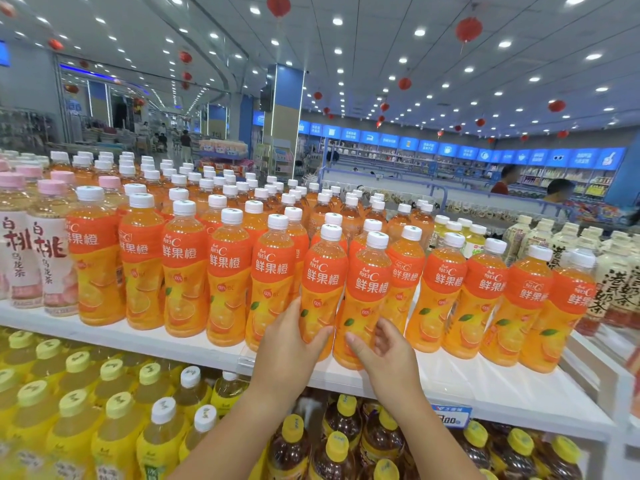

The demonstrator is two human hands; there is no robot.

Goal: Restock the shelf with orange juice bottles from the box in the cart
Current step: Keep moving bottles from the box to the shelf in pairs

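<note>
Closest to the lens are my two forearms, reaching up from the bottom edge to the front of the white top shelf (485, 382). Left hand (291, 344) wraps the lower body of one orange juice bottle (323, 282), thumb across the front of the label and fingers round its left side. Right hand (384, 355) holds the neighbouring orange juice bottle (369, 289) low down, thumb on the front and fingers curled at its right side, a looser hold than the other. Both bottles are upright, touching each other, and sit in the front row of orange juice bottles (183, 265), which runs across the shelf with more white-capped ranks behind it. Their bases look to be on the shelf board, though my hands hide part of them. Pink-capped peach tea bottles (20, 244) stand at the left end and milk tea bottles (616, 285) at the right. Below, yellow-capped bottles (114, 403) and dark tea bottles (346, 427) fill the lower shelf, and a blue price tag (450, 415) clips to the shelf lip. I judge this to be the placing step: the pair is being seated in the gap at the front. Next I would nudge them flush with the row, let go without tipping either, and turn back for more; box and cart are out of view, so I cannot say how many remain.
</note>
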